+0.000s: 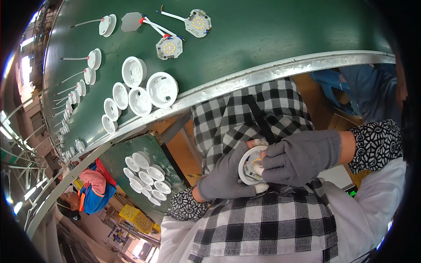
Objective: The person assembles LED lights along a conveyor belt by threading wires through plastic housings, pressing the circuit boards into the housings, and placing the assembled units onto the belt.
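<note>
A round white lamp housing (pixel 242 171) is held over my lap, its open side facing up. My left hand (pixel 223 179), in a grey glove with light fingertip covers, is closed around its rim. Inside the housing sits an LED board (pixel 254 162) with small yellow LEDs, partly hidden by fingers. My right hand (pixel 302 155), gloved the same way, has its fingers curled over the rim, with thumb and fingertips pressed on the board.
The green bench (pixel 272 30) has a metal edge (pixel 289 68). On it lie open white housings (pixel 162 90), loose LED boards (pixel 198 23) with wires, and a row of wired white lamps (pixel 107 25). More white cups (pixel 146 177) stand on a lower table. Another person (pixel 98 188) is at left.
</note>
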The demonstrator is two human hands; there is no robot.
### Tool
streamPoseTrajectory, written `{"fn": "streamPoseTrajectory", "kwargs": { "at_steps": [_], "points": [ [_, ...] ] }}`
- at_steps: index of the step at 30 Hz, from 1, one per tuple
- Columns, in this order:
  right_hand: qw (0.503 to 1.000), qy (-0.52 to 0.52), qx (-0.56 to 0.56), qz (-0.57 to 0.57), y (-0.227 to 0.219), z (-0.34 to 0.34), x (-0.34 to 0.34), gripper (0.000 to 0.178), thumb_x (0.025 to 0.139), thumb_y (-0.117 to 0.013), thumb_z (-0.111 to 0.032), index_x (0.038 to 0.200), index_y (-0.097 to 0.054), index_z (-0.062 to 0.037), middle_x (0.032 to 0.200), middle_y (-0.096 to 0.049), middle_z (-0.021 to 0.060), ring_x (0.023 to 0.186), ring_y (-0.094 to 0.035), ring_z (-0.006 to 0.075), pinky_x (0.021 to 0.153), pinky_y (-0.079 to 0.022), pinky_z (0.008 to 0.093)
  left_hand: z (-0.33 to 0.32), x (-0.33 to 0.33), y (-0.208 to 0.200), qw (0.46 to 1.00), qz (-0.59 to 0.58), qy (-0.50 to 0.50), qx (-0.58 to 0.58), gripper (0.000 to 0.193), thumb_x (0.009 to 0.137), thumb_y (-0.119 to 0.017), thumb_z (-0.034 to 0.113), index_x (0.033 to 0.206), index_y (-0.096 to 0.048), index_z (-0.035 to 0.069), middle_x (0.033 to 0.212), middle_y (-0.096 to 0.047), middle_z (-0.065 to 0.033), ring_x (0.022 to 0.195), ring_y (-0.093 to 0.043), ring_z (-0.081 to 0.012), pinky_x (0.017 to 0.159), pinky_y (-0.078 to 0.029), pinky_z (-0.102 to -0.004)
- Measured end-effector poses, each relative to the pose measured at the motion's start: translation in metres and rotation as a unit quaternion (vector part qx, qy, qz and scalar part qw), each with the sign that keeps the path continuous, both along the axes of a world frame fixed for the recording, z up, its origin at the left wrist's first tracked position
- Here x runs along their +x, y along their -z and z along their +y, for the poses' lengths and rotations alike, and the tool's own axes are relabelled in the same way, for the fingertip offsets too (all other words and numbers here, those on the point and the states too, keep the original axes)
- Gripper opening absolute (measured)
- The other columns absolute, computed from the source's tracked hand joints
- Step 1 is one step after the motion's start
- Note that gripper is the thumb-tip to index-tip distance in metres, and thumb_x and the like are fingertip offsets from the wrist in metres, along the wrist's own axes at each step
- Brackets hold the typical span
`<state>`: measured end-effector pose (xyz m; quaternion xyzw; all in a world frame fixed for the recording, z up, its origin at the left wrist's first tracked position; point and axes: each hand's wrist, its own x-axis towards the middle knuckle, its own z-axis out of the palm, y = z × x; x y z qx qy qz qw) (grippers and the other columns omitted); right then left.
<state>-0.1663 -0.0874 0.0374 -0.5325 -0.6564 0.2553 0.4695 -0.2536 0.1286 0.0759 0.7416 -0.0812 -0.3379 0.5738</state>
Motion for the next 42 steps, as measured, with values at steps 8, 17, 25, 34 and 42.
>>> {"fn": "streamPoseTrajectory", "kwargs": {
  "at_steps": [8,17,25,34,42],
  "points": [
    [0.983,-0.096,-0.081,0.138,0.016,-0.008,-0.01,0.042,0.091,-0.055,-0.011,0.128,-0.041,0.003,0.125,-0.05,0.0111,0.112,-0.055,0.0144,0.094,-0.048,0.0221,-0.006,0.01,-0.004,0.999,0.029,0.023,-0.004,0.083,0.074,-0.077,0.024,0.136,-0.03,-0.003,0.121,-0.054,-0.0183,0.106,-0.06,-0.0281,0.089,-0.049,-0.0343],
    [0.939,0.079,0.043,-0.332,-0.035,0.009,0.03,0.031,0.089,-0.051,-0.008,0.12,-0.049,-0.0058,0.113,-0.051,0.0039,0.104,-0.051,0.0053,0.09,-0.045,0.0212,0.004,-0.003,-0.013,0.968,0.165,-0.119,-0.15,0.053,0.096,-0.042,0.013,0.143,-0.024,-0.004,0.132,-0.047,-0.0149,0.119,-0.048,-0.0198,0.1,-0.037,-0.0298],
    [0.941,0.183,-0.025,-0.284,-0.025,0.012,0.02,0.041,0.085,-0.057,-0.025,0.12,-0.045,-0.007,0.11,-0.055,0.0068,0.1,-0.057,0.0132,0.079,-0.047,0.0266,-0.003,-0.022,-0.01,0.939,0.206,-0.228,-0.155,0.046,0.096,-0.04,0.01,0.139,-0.033,-0.004,0.127,-0.052,-0.0142,0.116,-0.051,-0.0183,0.099,-0.038,-0.0287],
    [0.838,0.138,-0.437,0.297,-0.034,0.009,0.007,0.043,0.083,-0.057,-0.033,0.109,-0.058,0.0013,0.076,-0.065,0.0141,0.067,-0.066,0.0241,0.066,-0.052,0.0353,-0.007,-0.013,0.002,0.976,0.11,-0.166,-0.084,0.04,0.095,-0.044,0.008,0.134,-0.04,0.002,0.123,-0.054,-0.0135,0.112,-0.055,-0.0194,0.097,-0.044,-0.0316],
    [0.792,0.15,-0.434,0.401,-0.031,0.01,-0.002,0.04,0.086,-0.053,-0.031,0.107,-0.06,0.0027,0.08,-0.068,0.0136,0.07,-0.067,0.0199,0.067,-0.053,0.0318,-0.003,-0.015,0.009,0.996,0.024,-0.074,-0.033,0.081,0.072,-0.08,0.027,0.134,-0.036,0.0,0.117,-0.059,-0.0139,0.107,-0.061,-0.0218,0.092,-0.048,-0.0323]
  ]
}}
